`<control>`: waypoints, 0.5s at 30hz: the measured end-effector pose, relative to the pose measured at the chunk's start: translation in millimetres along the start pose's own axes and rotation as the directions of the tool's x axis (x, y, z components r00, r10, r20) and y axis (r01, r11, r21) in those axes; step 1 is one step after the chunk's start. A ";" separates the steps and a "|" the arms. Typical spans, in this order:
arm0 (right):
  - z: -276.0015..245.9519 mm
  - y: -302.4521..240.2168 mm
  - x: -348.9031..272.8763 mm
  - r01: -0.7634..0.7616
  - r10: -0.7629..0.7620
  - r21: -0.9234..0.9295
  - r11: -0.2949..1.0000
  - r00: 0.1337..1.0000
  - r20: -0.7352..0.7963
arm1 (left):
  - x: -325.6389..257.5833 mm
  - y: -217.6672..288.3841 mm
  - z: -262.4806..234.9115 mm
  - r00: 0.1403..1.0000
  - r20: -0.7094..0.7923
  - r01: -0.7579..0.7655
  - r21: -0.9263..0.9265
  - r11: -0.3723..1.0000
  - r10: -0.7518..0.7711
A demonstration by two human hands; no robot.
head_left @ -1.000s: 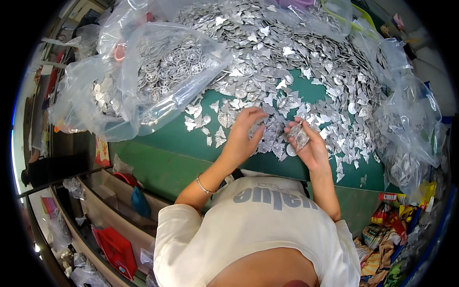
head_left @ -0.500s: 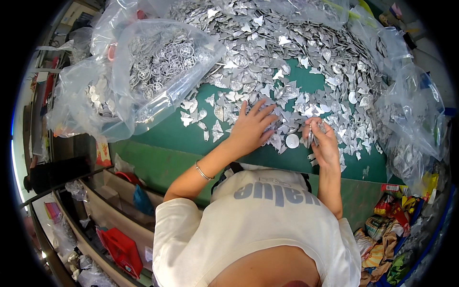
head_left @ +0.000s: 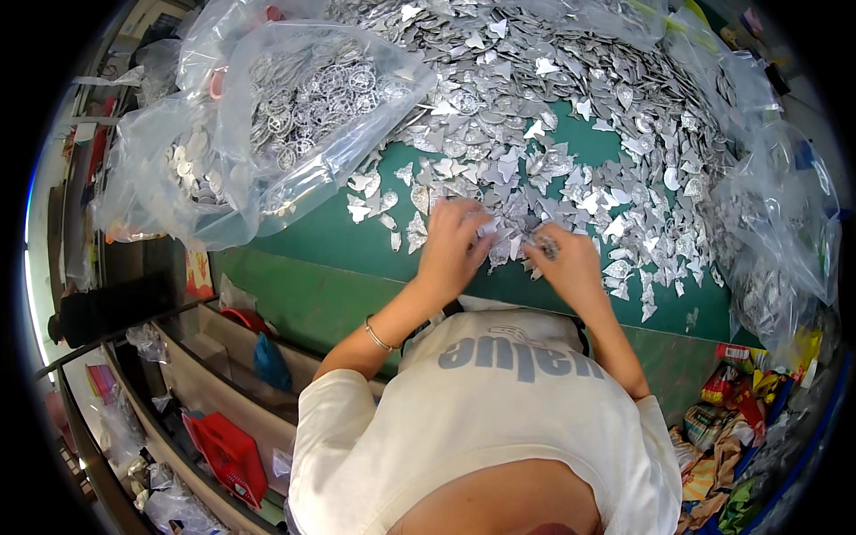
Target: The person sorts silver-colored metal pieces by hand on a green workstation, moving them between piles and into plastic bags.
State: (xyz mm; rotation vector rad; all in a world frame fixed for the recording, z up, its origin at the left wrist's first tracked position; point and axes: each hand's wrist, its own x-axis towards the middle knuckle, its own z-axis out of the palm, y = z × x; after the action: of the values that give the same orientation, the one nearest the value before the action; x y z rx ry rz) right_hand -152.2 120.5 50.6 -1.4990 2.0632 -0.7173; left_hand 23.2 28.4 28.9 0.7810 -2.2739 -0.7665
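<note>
Both hands' fingers, left hand (head_left: 453,242) and right hand (head_left: 563,261), pinch thin, jagged silvery metal pieces (head_left: 544,245) over green mat (head_left: 308,234).

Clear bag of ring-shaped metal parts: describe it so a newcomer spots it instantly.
Start at the green table heaped with flat silver pieces. At its left edge, left of the left hand, lies the clear bag. Unlike the loose leaf-like pieces, it holds round, openwork metal rings.

Both hands forward, left hand (head_left: 455,245) and right hand (head_left: 566,263) apparently pinching.
</note>
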 end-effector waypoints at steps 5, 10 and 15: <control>-23.9 37.7 -5.0 -0.186 0.104 0.869 0.459 0.982 0.156 | -13.7 28.9 5.5 0.979 0.163 0.088 0.219 0.972 -0.126; -30.4 29.1 -8.5 -0.291 0.077 0.955 -0.060 0.952 0.295 | -18.0 25.1 8.3 0.988 0.132 0.056 0.199 0.978 -0.084; -19.8 29.2 -3.9 -0.360 0.025 0.883 -0.300 0.923 0.384 | -18.6 16.2 3.7 0.992 -0.106 0.071 -0.030 0.997 -0.074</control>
State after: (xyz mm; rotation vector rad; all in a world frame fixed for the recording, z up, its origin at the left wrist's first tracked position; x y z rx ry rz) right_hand -184.7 134.4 46.3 -0.0667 0.6627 -1.4496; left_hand 27.2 52.9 30.9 0.8753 -2.1460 -0.7671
